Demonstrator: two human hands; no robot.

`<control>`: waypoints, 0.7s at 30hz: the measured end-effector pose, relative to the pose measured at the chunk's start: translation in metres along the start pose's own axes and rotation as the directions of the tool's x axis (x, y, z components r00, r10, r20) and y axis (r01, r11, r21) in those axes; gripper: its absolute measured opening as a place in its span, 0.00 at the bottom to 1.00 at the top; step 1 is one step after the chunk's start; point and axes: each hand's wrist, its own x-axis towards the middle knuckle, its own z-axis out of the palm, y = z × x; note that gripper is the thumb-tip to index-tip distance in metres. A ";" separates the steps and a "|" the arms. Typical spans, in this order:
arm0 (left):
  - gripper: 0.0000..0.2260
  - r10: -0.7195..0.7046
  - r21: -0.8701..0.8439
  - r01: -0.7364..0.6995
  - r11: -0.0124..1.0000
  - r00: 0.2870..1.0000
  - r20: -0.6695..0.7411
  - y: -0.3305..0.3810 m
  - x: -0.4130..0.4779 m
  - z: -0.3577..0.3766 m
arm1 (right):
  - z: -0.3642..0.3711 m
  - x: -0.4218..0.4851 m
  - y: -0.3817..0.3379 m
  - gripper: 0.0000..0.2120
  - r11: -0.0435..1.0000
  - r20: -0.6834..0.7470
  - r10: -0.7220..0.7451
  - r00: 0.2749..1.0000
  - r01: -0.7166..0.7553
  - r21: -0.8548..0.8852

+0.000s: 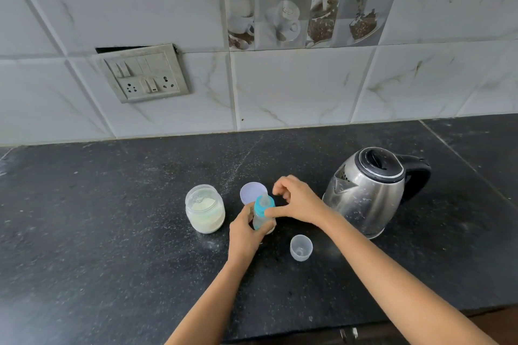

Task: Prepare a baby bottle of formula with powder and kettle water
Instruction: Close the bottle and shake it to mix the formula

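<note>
Two hands: one left hand, one right hand. One baby bottle between them. One powder jar left of the left hand, one lid beyond it. One clear cap and one kettle by the right hand.

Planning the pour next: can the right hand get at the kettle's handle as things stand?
Probably yes. The right hand grips the bottle by its collar, so it must let go first. Nothing stands between it and the kettle, whose handle points away rightward.

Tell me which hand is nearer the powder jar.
Left. The left hand grips the bottle beside the powder jar; the right hand sits beyond the bottle, toward the kettle.
</note>
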 end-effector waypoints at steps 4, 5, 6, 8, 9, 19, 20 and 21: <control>0.22 -0.008 -0.003 0.008 1.000 1.000 0.006 0.002 -0.002 0.000 | 0.005 0.000 0.003 0.35 0.963 0.204 -0.140 0.969 0.086 0.254; 0.22 -0.004 0.000 0.004 1.000 1.000 0.008 0.003 -0.002 -0.001 | 0.010 0.000 0.004 0.32 0.963 0.178 -0.133 0.975 0.085 0.256; 0.22 -0.001 0.002 0.001 1.000 1.000 0.013 0.004 -0.001 -0.001 | 0.016 0.001 0.004 0.29 0.966 0.124 -0.109 0.986 0.076 0.245; 0.21 -0.003 0.011 0.003 1.000 1.000 0.018 0.005 -0.001 -0.001 | 0.024 0.005 -0.002 0.24 0.989 -0.015 -0.037 0.999 0.039 0.141; 0.21 -0.004 0.016 0.004 1.000 1.000 0.020 0.004 0.000 0.000 | 0.028 0.008 -0.004 0.25 0.997 -0.065 -0.004 0.998 0.009 0.076; 0.24 -0.024 0.022 0.023 0.999 0.998 0.056 -0.002 0.004 -0.004 | -0.005 0.016 0.001 0.28 0.974 0.303 -0.182 0.936 0.129 0.186; 0.24 -0.031 0.025 0.030 0.999 0.998 0.057 -0.002 0.004 -0.004 | -0.006 0.017 -0.001 0.26 0.976 0.293 -0.182 0.939 0.136 0.172; 0.25 -0.037 0.031 0.036 0.999 0.998 0.056 -0.002 0.003 -0.004 | -0.007 0.016 -0.003 0.25 0.978 0.278 -0.176 0.944 0.136 0.157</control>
